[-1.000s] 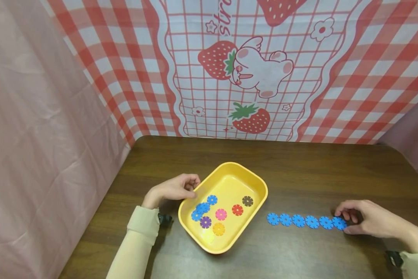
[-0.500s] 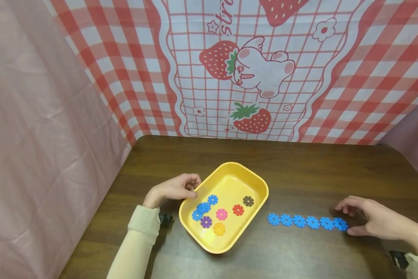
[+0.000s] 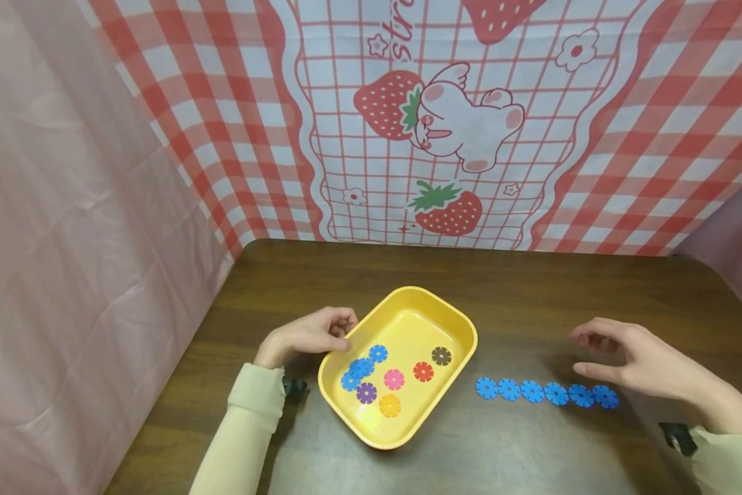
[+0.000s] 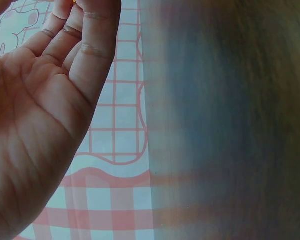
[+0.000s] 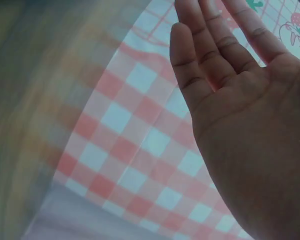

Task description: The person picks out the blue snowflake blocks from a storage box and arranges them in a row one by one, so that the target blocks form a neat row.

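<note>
A yellow tray (image 3: 429,309) stands at an angle on the table, with several notched plastic discs inside it. Blue discs (image 3: 362,368) overlap at its left; purple, pink, orange, red, dark brown and pale yellow ones lie around them. My left hand (image 3: 311,331) holds the tray's left rim, thumb and bent fingertips right at the edge. To the right, a row of several blue discs (image 3: 556,394) lies flat, edges meeting. Over the table just behind the row's right end hovers my right hand (image 3: 637,357), thumb and fingers apart, holding nothing.
The brown wooden table (image 3: 531,302) ends at the back against a red-and-white checked cloth (image 3: 241,103) printed with strawberries. A pink curtain (image 3: 67,240) hangs along the left side. Both wrists carry dark straps below light sleeves.
My right hand has let go of the rightmost blue disc, lifted away, and moved left and back from the row. The left hand and the tray have stayed put.
</note>
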`<move>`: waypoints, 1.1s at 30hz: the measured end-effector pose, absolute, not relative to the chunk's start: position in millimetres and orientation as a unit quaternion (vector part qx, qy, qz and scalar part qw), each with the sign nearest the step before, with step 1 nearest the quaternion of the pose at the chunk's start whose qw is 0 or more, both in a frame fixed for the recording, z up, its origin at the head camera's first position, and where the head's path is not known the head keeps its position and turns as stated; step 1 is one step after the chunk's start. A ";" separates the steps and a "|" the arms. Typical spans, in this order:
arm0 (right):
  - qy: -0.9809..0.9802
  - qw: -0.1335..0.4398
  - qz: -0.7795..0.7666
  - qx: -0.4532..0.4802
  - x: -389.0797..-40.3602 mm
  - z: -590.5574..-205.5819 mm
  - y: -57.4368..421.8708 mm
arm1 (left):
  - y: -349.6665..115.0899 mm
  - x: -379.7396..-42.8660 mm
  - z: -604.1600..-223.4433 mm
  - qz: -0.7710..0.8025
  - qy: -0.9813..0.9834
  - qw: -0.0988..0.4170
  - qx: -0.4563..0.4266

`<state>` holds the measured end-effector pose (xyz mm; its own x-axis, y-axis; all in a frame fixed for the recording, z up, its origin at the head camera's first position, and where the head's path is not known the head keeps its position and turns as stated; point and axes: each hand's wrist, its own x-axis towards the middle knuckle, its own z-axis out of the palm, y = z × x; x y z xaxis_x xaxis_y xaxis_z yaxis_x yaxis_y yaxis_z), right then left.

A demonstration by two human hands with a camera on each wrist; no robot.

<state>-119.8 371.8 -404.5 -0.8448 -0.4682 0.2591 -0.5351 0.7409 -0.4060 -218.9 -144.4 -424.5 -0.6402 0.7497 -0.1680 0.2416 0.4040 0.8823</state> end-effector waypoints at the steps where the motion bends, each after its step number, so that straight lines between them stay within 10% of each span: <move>1: -0.929 0.066 0.242 0.272 -122.7 -402.7 368.1 | -144.3 -218.8 -424.2 0.446 0.788 0.285 0.314; 33: -0.888 -0.028 0.278 0.365 -190.7 -380.9 216.9 | -143.8 -221.0 -424.5 0.434 0.796 0.277 0.318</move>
